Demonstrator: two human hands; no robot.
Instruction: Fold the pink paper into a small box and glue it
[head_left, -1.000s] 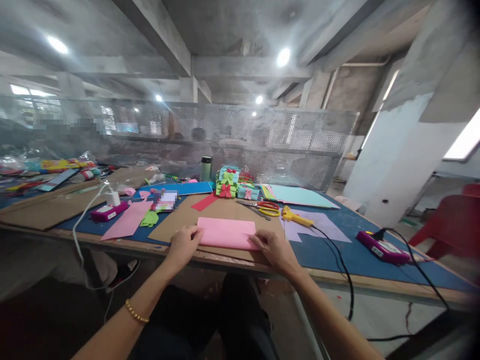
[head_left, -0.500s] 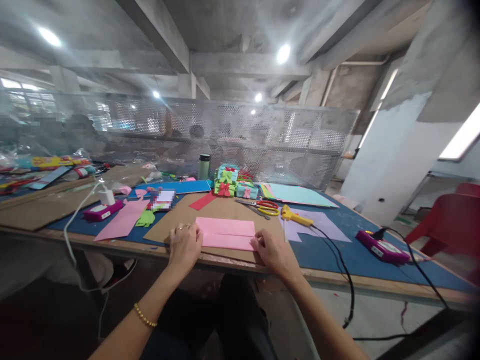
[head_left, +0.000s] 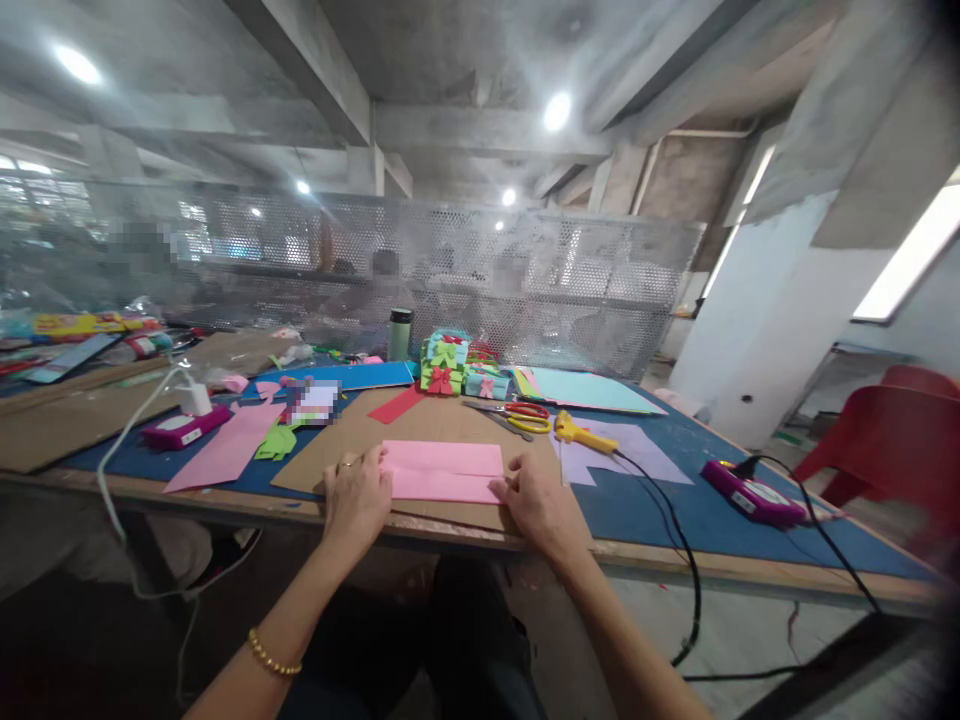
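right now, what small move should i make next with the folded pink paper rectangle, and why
I'd press the fingertips of your bare right hand along the middle edge of the folded pink paper rectangle: that edge looks slightly lifted, and your bare left hand is at the opposite end, ready to steady it.

Matt pink paper [head_left: 442, 472], smooth-looking.

Both forearms reach forward to the near edge of the table, converging; left hand [head_left: 358, 495] palm down, fingers bent, right hand [head_left: 538, 502] with fingers curled inward, thumb extended.
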